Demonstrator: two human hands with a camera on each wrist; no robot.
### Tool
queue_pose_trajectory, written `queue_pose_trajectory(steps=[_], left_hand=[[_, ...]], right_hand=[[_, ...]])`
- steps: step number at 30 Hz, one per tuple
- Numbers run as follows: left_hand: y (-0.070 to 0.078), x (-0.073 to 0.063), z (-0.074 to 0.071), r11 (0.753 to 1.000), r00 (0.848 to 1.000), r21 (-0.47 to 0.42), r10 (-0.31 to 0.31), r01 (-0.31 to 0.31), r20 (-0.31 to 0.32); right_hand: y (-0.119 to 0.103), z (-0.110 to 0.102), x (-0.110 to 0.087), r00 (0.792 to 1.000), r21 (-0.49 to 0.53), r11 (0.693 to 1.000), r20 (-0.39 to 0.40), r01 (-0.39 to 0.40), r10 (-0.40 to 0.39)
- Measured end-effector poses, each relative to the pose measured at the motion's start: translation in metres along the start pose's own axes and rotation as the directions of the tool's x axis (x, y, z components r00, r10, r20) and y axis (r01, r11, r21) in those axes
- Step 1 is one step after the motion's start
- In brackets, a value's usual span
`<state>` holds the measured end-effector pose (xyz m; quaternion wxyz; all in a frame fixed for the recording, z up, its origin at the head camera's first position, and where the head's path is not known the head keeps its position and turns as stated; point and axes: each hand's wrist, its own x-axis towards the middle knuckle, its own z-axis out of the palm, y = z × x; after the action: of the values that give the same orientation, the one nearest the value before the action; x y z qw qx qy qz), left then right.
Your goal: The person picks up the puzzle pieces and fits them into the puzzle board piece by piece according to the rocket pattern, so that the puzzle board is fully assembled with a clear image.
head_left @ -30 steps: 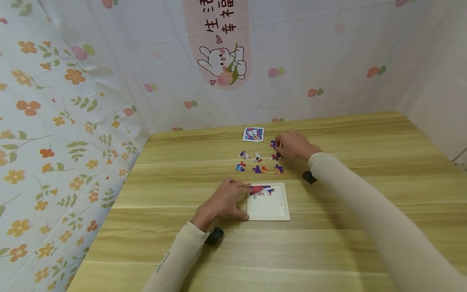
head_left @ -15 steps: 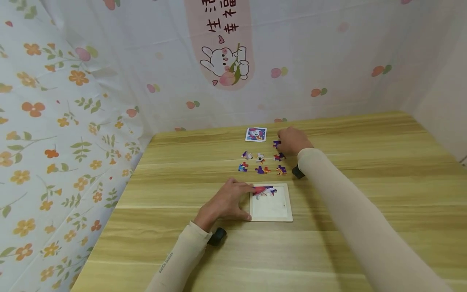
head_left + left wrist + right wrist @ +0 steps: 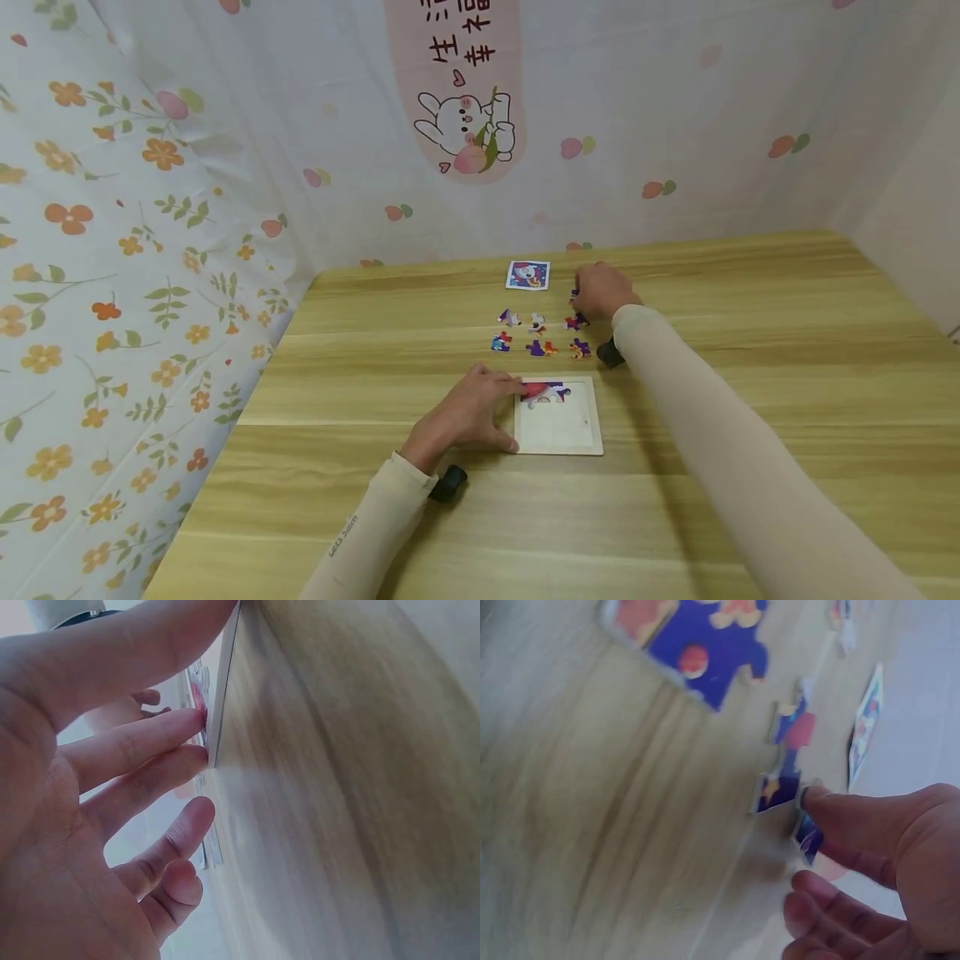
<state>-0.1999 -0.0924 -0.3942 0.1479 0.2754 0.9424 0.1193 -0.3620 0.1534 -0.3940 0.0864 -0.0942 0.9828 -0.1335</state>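
My right hand (image 3: 603,290) is at the back of the table, right of the picture card. Its thumb and a finger pinch a dark purple jigsaw piece (image 3: 807,834), partly covered by the fingertips. Just in front lies another jigsaw piece (image 3: 577,322), red and purple. My left hand (image 3: 467,414) rests at the left side of a white puzzle tray (image 3: 555,450), thumb at the near corner and fingertips at the far one. In the left wrist view its fingers (image 3: 142,746) reach out to the tray's edge. Joined pieces (image 3: 546,392) fill the tray's far left part.
Several loose jigsaw pieces (image 3: 542,348) lie in rows between the tray and a picture card (image 3: 528,275). The wooden table (image 3: 337,358) ends at a patterned curtain (image 3: 622,108) at the back, with a floral curtain (image 3: 135,292) on the left.
My right hand has shifted a little at the back of the table and now covers more of the purple piece there. My left hand stays on the tray; the head view has shifted slightly.
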Motion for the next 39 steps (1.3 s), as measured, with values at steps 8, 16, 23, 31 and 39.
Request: queue_pose_trajectory(steps=[8,16,23,31,39], left_hand=[[0.0,0.0,0.0,1.0,1.0,-0.003,0.001,-0.001,0.007],[-0.003,-0.001,0.0,1.0,1.0,-0.016,0.002,-0.002,0.013],[-0.002,0.0,0.0,0.999,1.0,-0.037,0.004,-0.003,0.016],[-0.002,-0.001,0.001,0.999,1.0,-0.043,0.02,-0.02,-0.003],[-0.002,-0.002,0.002,0.997,1.0,-0.08,0.006,-0.006,-0.006]], right_hand=[[0.003,-0.008,-0.009,1.0,0.173,0.985,0.0,-0.026,0.026],[0.015,-0.003,-0.015,0.993,0.471,0.875,0.079,-0.11,0.083],[0.024,-0.007,-0.028,0.988,0.561,0.818,0.147,-0.123,0.048],[0.027,-0.013,-0.053,0.976,0.593,0.796,0.219,-0.12,-0.016],[0.021,-0.004,-0.078,0.954,0.614,0.782,0.285,-0.109,-0.091]])
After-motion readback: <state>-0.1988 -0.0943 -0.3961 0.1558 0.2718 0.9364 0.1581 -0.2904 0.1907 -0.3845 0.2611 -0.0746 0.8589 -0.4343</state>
